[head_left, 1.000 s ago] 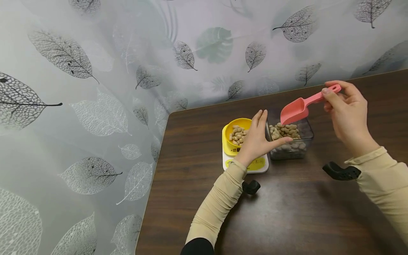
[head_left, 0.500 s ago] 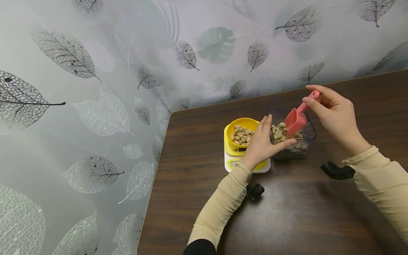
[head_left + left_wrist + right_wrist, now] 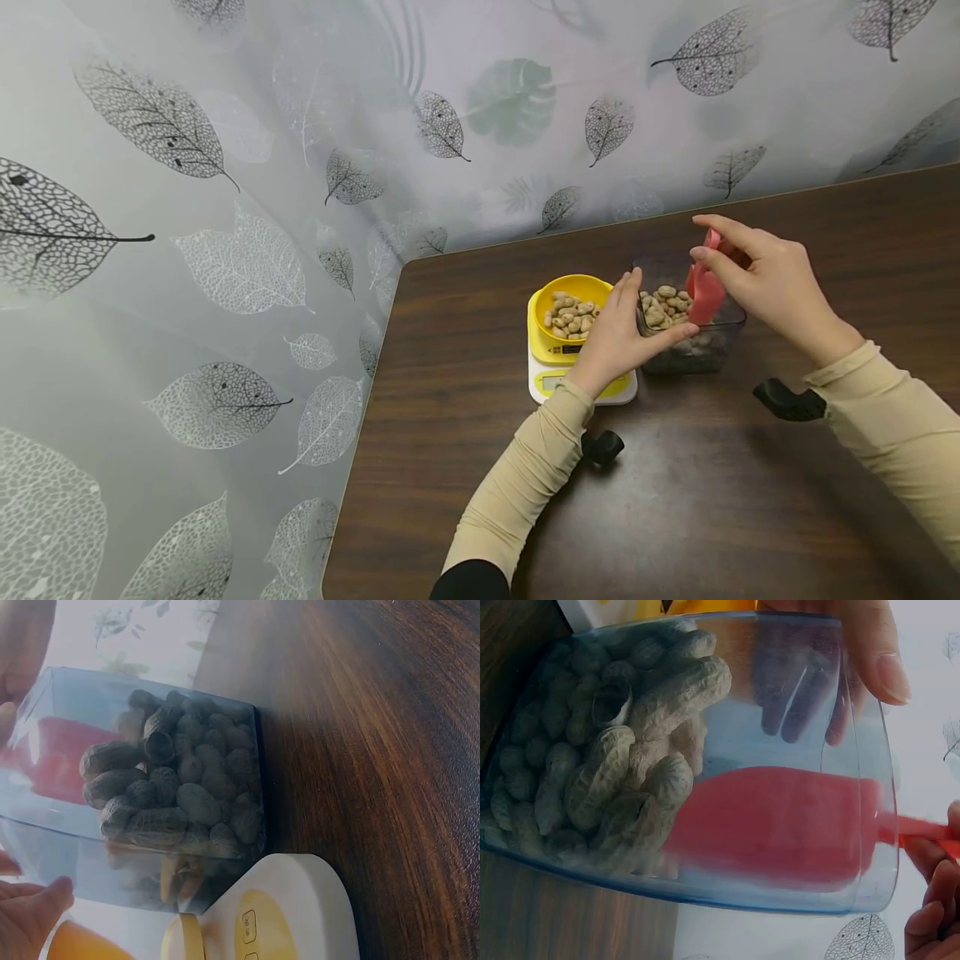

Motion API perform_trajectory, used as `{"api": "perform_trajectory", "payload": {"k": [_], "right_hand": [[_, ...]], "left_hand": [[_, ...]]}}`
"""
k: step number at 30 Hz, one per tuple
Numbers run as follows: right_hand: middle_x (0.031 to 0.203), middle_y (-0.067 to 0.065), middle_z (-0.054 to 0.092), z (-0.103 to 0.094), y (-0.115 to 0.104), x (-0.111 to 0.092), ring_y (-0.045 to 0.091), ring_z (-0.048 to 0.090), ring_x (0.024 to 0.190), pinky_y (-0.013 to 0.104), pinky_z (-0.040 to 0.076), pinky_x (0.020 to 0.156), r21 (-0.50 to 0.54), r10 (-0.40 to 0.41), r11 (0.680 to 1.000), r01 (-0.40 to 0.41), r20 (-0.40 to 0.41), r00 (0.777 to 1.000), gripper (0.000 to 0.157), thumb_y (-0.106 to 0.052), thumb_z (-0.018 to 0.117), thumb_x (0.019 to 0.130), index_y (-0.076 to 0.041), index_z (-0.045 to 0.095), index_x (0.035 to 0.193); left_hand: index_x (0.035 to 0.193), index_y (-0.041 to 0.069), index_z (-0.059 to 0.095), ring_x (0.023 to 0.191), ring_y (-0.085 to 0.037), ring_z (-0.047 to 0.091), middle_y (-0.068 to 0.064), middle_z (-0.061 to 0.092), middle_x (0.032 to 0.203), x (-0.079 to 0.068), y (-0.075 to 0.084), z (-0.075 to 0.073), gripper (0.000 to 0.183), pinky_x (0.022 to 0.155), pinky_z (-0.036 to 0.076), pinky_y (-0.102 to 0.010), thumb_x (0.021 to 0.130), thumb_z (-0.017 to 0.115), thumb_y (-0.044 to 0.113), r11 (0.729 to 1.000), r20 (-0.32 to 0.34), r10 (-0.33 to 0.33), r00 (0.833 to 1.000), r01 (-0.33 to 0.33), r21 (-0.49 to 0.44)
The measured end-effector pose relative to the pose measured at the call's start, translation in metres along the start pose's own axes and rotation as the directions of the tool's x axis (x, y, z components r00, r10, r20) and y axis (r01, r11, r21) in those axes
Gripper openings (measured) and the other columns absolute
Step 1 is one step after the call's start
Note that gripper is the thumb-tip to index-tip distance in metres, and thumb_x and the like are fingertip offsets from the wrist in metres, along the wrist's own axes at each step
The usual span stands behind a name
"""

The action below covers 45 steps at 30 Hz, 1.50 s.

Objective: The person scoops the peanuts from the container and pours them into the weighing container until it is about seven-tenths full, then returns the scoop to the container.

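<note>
In the head view my right hand [image 3: 772,279] pinches the handle of a pink scoop [image 3: 707,296]. The scoop's bowl is down inside a clear plastic container [image 3: 686,354] of unshelled peanuts [image 3: 662,307]. Through the wall in the right wrist view, the scoop [image 3: 780,825] meets the peanuts [image 3: 600,765]. My left hand [image 3: 615,342] rests against the container's left side with straight fingers, its thumb along the near rim. Left of the container, a yellow bowl [image 3: 542,315] holding peanuts sits on a yellow-and-white kitchen scale [image 3: 536,375], partly hidden by my left hand.
All of this stands on a dark wooden table [image 3: 660,500], near its back edge. A leaf-patterned covering [image 3: 510,167] rises behind the table and along its left. Black wrist-worn devices [image 3: 603,447] hang below both sleeves.
My right hand has moved left and down, tipping the pink scoop from above the container to steeply inside it among the peanuts. My left hand stays at the container.
</note>
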State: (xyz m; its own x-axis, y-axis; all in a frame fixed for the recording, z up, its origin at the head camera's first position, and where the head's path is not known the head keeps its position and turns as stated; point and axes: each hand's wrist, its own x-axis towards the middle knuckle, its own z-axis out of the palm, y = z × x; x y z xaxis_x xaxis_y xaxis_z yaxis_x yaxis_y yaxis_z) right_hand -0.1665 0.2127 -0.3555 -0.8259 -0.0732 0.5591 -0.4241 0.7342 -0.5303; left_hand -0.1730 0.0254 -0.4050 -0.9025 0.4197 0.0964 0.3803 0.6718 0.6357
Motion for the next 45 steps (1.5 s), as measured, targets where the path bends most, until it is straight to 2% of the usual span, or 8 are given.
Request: {"api": "perform_trajectory", "payload": {"k": [5, 9, 14, 19, 25, 33, 37, 45], "right_hand": [[0.069, 0.010, 0.054, 0.000, -0.003, 0.000, 0.008, 0.036, 0.060, 0.022, 0.028, 0.050, -0.070, 0.002, 0.998, -0.004, -0.015, 1.000, 0.038, -0.016, 0.060, 0.090, -0.008, 0.056, 0.127], [0.070, 0.013, 0.053, 0.007, -0.004, -0.004, 0.019, 0.039, 0.063, 0.028, 0.028, 0.051, -0.106, -0.011, 0.994, 0.013, 0.020, 1.000, 0.037, -0.012, 0.059, 0.091, -0.001, 0.053, 0.126], [0.077, 0.018, 0.056, 0.016, 0.000, -0.007, 0.022, 0.046, 0.061, 0.025, 0.031, 0.047, -0.081, 0.035, 0.996, -0.031, 0.052, 0.998, 0.034, -0.013, 0.056, 0.093, 0.002, 0.050, 0.123], [0.083, 0.020, 0.061, 0.017, 0.004, -0.004, 0.017, 0.049, 0.058, 0.021, 0.035, 0.044, -0.055, 0.056, 0.997, -0.053, 0.059, 0.997, 0.034, -0.015, 0.055, 0.093, 0.000, 0.050, 0.123], [0.074, 0.014, 0.057, 0.019, 0.008, -0.008, -0.001, 0.035, 0.048, 0.016, 0.030, 0.041, -0.011, 0.093, 0.996, -0.092, 0.007, 0.996, 0.032, -0.017, 0.061, 0.091, 0.001, 0.051, 0.115], [0.068, 0.011, 0.053, 0.024, 0.012, -0.017, -0.001, 0.030, 0.045, 0.015, 0.026, 0.041, 0.001, 0.116, 0.993, -0.116, -0.038, 0.993, 0.033, -0.017, 0.061, 0.091, 0.004, 0.051, 0.114], [0.064, 0.010, 0.051, 0.019, 0.017, -0.019, 0.002, 0.029, 0.044, 0.020, 0.024, 0.040, 0.009, 0.157, 0.988, -0.157, -0.009, 0.988, 0.034, -0.019, 0.056, 0.094, 0.004, 0.050, 0.118], [0.067, 0.005, 0.046, 0.009, 0.022, -0.026, 0.010, 0.033, 0.046, 0.025, 0.028, 0.040, 0.080, 0.248, 0.962, -0.260, 0.135, 0.959, 0.038, -0.026, 0.048, 0.097, -0.003, 0.046, 0.128]], "left_hand": [[0.150, 0.023, 0.011, 0.143, -0.010, 0.024, 0.005, 0.018, 0.156, -0.001, 0.000, -0.001, 0.093, 0.112, 0.033, -0.032, 0.080, 0.059, 0.061, 1.000, 0.008, -0.001, 1.000, 0.001, -0.015], [0.150, 0.022, 0.013, 0.143, -0.009, 0.023, 0.006, 0.019, 0.156, -0.002, 0.000, -0.002, 0.093, 0.112, 0.033, -0.032, 0.080, 0.060, 0.061, 1.000, 0.002, -0.005, 1.000, 0.005, -0.027], [0.150, 0.023, 0.012, 0.143, -0.008, 0.022, 0.006, 0.019, 0.156, -0.003, 0.000, -0.002, 0.093, 0.112, 0.033, -0.032, 0.080, 0.060, 0.061, 0.999, -0.005, -0.013, 1.000, 0.013, -0.039], [0.150, 0.024, 0.011, 0.142, -0.008, 0.023, 0.007, 0.019, 0.156, -0.005, 0.000, -0.002, 0.093, 0.111, 0.034, -0.032, 0.080, 0.059, 0.061, 0.999, -0.009, -0.026, 1.000, 0.026, -0.032], [0.150, 0.021, 0.016, 0.142, -0.009, 0.025, 0.006, 0.021, 0.155, -0.003, 0.001, -0.001, 0.094, 0.111, 0.035, -0.031, 0.079, 0.061, 0.061, 1.000, -0.017, -0.013, 1.000, 0.013, -0.021], [0.150, 0.020, 0.018, 0.141, -0.009, 0.026, 0.006, 0.023, 0.155, -0.004, 0.000, 0.002, 0.094, 0.111, 0.034, -0.029, 0.078, 0.063, 0.060, 0.999, -0.018, -0.009, 1.000, 0.008, -0.036], [0.150, 0.020, 0.017, 0.142, -0.008, 0.026, 0.007, 0.022, 0.155, -0.004, -0.001, 0.002, 0.094, 0.111, 0.033, -0.029, 0.078, 0.063, 0.061, 0.999, -0.017, -0.005, 1.000, 0.005, -0.037], [0.150, 0.022, 0.017, 0.142, -0.007, 0.025, 0.008, 0.021, 0.155, -0.004, -0.001, -0.001, 0.093, 0.111, 0.034, -0.031, 0.078, 0.063, 0.060, 0.998, -0.011, -0.011, 1.000, 0.010, -0.065]]}}
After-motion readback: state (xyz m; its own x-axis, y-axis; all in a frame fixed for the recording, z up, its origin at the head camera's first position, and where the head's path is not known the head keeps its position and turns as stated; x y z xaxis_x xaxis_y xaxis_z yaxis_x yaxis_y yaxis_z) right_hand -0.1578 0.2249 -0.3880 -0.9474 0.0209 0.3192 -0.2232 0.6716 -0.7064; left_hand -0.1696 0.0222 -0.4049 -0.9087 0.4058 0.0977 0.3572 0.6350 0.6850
